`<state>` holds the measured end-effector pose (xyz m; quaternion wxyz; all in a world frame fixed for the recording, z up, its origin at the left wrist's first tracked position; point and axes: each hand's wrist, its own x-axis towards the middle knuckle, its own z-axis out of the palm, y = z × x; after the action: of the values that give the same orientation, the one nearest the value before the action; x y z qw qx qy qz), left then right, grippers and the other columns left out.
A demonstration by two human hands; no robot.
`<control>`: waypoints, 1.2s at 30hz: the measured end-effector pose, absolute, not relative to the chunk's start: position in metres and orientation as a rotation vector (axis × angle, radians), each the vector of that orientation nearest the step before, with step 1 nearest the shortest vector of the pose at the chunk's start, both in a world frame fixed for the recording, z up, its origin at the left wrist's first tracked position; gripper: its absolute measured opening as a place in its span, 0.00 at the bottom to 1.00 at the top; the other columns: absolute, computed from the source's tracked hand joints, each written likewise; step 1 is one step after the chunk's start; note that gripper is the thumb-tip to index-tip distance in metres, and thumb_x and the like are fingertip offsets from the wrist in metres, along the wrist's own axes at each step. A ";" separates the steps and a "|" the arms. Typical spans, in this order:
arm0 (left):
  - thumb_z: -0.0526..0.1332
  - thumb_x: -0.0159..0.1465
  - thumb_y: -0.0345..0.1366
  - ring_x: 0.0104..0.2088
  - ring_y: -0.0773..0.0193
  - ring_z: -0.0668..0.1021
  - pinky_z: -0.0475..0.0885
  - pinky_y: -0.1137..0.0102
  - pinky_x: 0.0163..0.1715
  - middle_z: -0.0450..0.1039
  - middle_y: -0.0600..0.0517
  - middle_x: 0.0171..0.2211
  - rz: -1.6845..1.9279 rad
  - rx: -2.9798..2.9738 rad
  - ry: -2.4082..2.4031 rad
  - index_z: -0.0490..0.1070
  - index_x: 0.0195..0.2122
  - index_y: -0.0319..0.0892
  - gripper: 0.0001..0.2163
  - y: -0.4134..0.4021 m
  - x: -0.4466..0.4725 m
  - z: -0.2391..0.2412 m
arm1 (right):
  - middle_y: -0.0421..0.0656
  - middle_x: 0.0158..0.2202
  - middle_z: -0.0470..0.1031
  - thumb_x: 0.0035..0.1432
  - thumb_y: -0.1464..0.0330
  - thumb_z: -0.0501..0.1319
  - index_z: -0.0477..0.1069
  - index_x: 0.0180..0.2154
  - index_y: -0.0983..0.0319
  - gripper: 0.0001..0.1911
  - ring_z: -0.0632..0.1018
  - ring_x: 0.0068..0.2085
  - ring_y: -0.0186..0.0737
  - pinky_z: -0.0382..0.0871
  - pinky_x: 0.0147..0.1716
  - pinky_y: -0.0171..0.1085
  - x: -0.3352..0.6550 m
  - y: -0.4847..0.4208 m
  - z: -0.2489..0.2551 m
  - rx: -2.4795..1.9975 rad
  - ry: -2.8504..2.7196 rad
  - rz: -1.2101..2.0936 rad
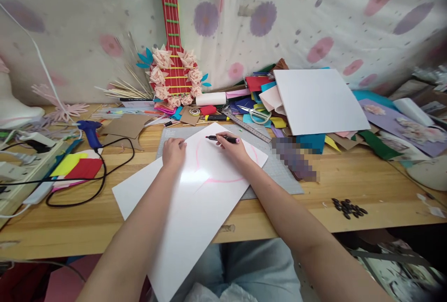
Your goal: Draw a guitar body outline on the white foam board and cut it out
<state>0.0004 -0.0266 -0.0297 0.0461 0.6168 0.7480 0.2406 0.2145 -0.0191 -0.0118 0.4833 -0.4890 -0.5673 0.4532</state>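
Note:
My right hand point(231, 145) grips a black marker pen point(223, 139) with a pink end cap, its tip close to the surface of a white board point(202, 204). Pale pink curved lines run across that board, which lies turned at an angle and sticks out over the table's front edge. At the board's upper left edge, my left hand point(173, 153) is closed on it with fingers curled; the fingertips are partly hidden. Beneath the board shows a grey cutting mat point(275, 178), and another white sheet point(139, 185) pokes out to the left.
A red paper guitar point(174, 71) with pink roses stands at the back. Scissors point(256, 114), a ruler point(247, 127) and a second white board point(319, 101) lie behind. Left are a blue glue gun point(90, 133) and power strip point(31, 171); right, several dark beads point(349, 209).

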 end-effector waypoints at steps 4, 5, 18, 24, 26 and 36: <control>0.53 0.62 0.36 0.47 0.54 0.69 0.64 0.63 0.48 0.71 0.45 0.43 0.681 1.819 2.404 0.73 0.43 0.43 0.12 -0.033 0.006 -0.025 | 0.38 0.26 0.74 0.48 0.61 0.60 0.72 0.36 0.59 0.13 0.73 0.31 0.34 0.66 0.35 0.36 0.213 -0.019 -0.008 -1.204 -1.401 1.105; 0.52 0.62 0.35 0.48 0.53 0.69 0.64 0.62 0.48 0.70 0.44 0.43 0.644 1.793 2.458 0.72 0.43 0.42 0.12 -0.035 0.008 -0.024 | 0.38 0.26 0.73 0.47 0.61 0.60 0.71 0.35 0.59 0.12 0.72 0.30 0.33 0.66 0.35 0.36 0.214 -0.016 -0.007 -1.210 -1.368 1.110; 0.51 0.58 0.34 0.42 0.49 0.74 0.67 0.60 0.38 0.73 0.39 0.40 0.286 1.951 2.481 0.67 0.44 0.36 0.15 -0.050 0.013 -0.004 | 0.37 0.21 0.70 0.45 0.58 0.62 0.69 0.29 0.60 0.12 0.71 0.25 0.31 0.67 0.29 0.33 0.198 0.013 -0.006 -1.103 -1.330 1.253; 0.51 0.61 0.39 0.42 0.54 0.74 0.67 0.63 0.39 0.73 0.46 0.37 0.479 1.953 2.340 0.69 0.43 0.41 0.13 -0.050 0.001 -0.018 | 0.37 0.22 0.70 0.47 0.55 0.60 0.68 0.28 0.59 0.14 0.72 0.26 0.33 0.66 0.31 0.34 0.197 0.008 -0.020 -1.122 -1.390 1.196; 0.52 0.61 0.38 0.42 0.56 0.73 0.66 0.64 0.42 0.72 0.46 0.38 0.537 2.001 2.289 0.69 0.45 0.42 0.14 -0.048 -0.002 -0.022 | 0.37 0.22 0.71 0.48 0.54 0.60 0.68 0.27 0.59 0.14 0.72 0.27 0.33 0.65 0.32 0.35 0.200 0.007 -0.022 -1.143 -1.401 1.159; 0.52 0.62 0.36 0.43 0.56 0.70 0.64 0.62 0.46 0.70 0.47 0.38 0.578 2.070 2.224 0.75 0.46 0.50 0.15 -0.046 -0.001 -0.028 | 0.38 0.24 0.74 0.49 0.56 0.59 0.69 0.28 0.59 0.13 0.72 0.30 0.35 0.61 0.32 0.35 0.204 0.005 -0.018 -1.168 -1.559 1.064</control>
<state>-0.0006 -0.0456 -0.0279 0.0243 0.6690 0.7190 0.1868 0.2038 0.0054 -0.0181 0.4449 -0.4712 -0.6291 0.4293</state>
